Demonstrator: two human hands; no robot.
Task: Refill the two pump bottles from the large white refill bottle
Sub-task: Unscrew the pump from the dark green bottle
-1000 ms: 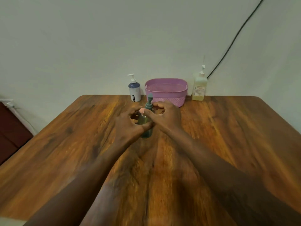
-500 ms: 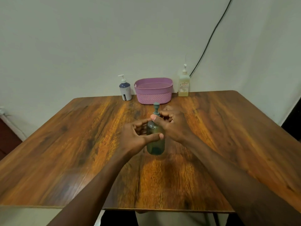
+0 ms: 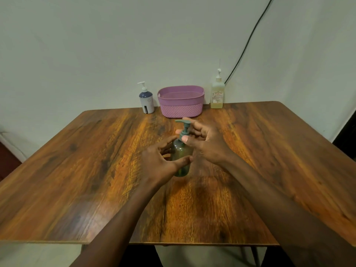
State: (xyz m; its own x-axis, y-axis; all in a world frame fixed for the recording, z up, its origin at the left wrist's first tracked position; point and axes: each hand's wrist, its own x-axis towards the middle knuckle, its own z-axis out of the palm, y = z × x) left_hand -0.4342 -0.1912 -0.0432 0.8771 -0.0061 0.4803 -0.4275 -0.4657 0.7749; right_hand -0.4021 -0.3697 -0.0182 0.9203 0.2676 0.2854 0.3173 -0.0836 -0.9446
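Your left hand (image 3: 160, 164) wraps the body of the translucent dark-green pump bottle (image 3: 181, 154), thumb across its front, as it stands upright mid-counter (image 3: 77, 170). Your right hand (image 3: 205, 144) pinches its teal pump collar. At the back edge stand a navy-and-white pump bottle (image 3: 146, 100), a purple basket (image 3: 181, 102) and a pale-yellow pump bottle (image 3: 217, 94).

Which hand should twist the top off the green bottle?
The right hand, probably: its fingers already pinch the pump collar of the green bottle. The left hand wraps the body, so it can steady it.
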